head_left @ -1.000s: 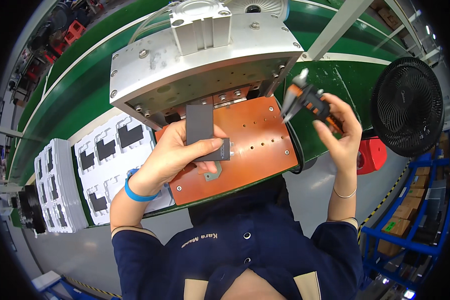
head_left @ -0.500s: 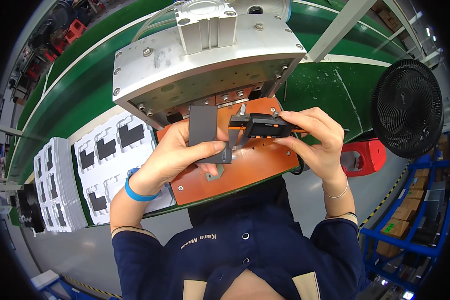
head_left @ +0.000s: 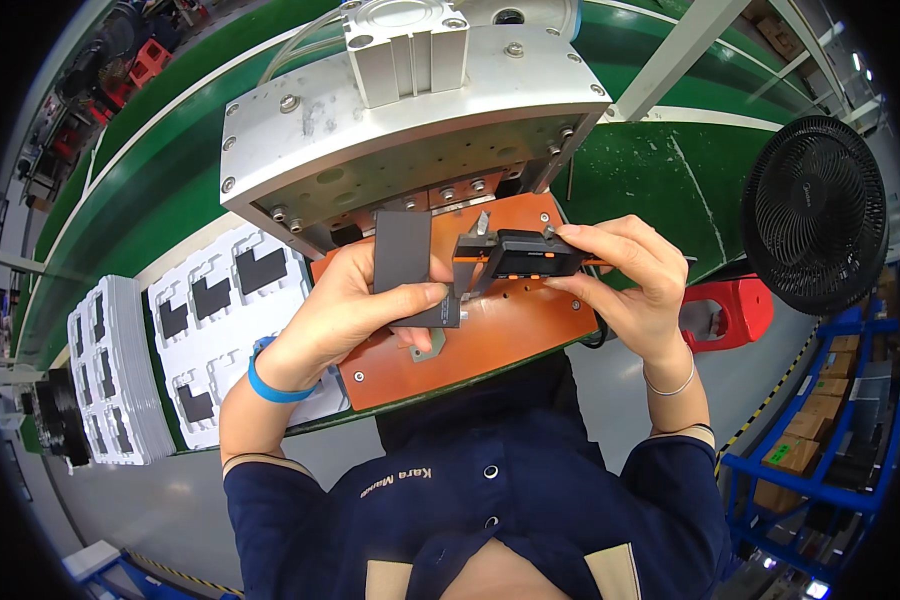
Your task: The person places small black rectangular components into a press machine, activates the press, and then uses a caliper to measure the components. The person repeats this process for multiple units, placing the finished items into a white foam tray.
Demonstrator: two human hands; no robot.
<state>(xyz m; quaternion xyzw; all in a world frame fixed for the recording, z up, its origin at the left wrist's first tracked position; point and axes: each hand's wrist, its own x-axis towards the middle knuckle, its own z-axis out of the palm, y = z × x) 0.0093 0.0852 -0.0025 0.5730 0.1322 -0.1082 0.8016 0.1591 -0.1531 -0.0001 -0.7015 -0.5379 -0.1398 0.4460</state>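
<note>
My left hand (head_left: 342, 302) grips a flat, dark grey L-shaped battery pack (head_left: 403, 248), thumb on its face and fingers behind. Small print shows near its lower edge. In my right hand (head_left: 642, 290) is a black digital caliper (head_left: 532, 255) with orange buttons, pinched by the thumb and fingers at its right end. The caliper jaws point toward me, beside the pack's right edge above its lower foot. Whether they touch it, I cannot tell. Both things are above an orange base plate (head_left: 515, 338) that has screws and small holes.
A metal press (head_left: 300, 145) with a cylinder rises behind the plate. To the left lie a white tray (head_left: 232, 340) holding dark L-shaped pieces and a stack of trays (head_left: 145, 385). At right are a black fan (head_left: 815, 215), a red stool (head_left: 745, 318) and a blue rack (head_left: 820, 480) with boxes.
</note>
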